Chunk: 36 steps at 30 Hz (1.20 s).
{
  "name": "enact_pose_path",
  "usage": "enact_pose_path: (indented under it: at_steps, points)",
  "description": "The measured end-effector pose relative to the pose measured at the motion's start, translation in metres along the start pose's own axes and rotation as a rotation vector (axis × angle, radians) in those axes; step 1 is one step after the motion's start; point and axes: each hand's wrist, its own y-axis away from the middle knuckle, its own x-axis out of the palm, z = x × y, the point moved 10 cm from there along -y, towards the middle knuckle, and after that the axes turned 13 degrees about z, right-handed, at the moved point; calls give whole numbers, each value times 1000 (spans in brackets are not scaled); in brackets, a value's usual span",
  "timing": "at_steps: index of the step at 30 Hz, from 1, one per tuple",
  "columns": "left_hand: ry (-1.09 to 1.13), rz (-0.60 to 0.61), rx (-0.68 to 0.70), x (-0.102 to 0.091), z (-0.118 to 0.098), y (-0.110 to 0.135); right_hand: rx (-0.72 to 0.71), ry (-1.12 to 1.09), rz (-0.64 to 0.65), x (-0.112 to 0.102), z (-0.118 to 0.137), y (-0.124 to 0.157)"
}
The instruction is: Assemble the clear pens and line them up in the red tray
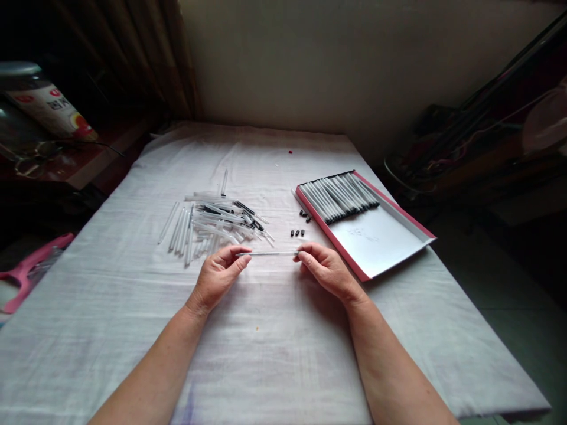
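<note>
Level between my hands, just above the white cloth, is a thin clear pen barrel (pixel 272 254) with something darker inside it. My left hand (pixel 221 270) pinches its left end between thumb and fingers. The other end sits in the pinch of my right hand (pixel 325 268), and the fingertips partly cover it. Beyond my left hand lies a loose pile of clear pen barrels (pixel 212 221), with several black-ended refills (pixel 250 218) among them. A few small black end plugs (pixel 297 233) lie past my right fingers.
A red-edged white box lid (pixel 376 248) at the right holds a row of pens (pixel 339 196) with black ends. A tiny red piece (pixel 290 152) is far back on the cloth (pixel 283 366). Off the table's left side are a pink handle (pixel 33 268) and a labelled jar (pixel 48 106).
</note>
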Motion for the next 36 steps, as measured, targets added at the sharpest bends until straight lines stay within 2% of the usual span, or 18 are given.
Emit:
enact_pose_path:
  at_steps: [6,11,13,18,21,23,25,27,29,32,36]
  points:
    - [30,8,15,0,0,0,-3,57,-11,-2,5,0]
    - [61,9,30,2,0,0,6,17,-22,0,1,0]
    - [35,31,42,6,-1,1,-16,32,-17,5,3,0]
    - [-147,100,94,15,-11,4,-156,245,52,26,19,-2]
    - [-373,31,179,-2,-27,6,-147,310,1,23,17,-2]
    - [-570,-99,234,-25,-40,10,-112,322,-43,17,12,-1]
    - [-755,-263,215,-53,-47,14,-85,322,-62,13,8,-1]
    - [-923,-367,131,-74,-48,17,-82,322,-58,13,7,-1]
    - [-1073,-388,-3,-85,-41,17,-93,322,-53,14,8,-1]
    - [-1209,-334,-164,-87,-29,15,-93,321,-60,14,8,-1]
    - [-1261,-270,-231,-81,-24,14,-91,327,-61,15,8,-2]
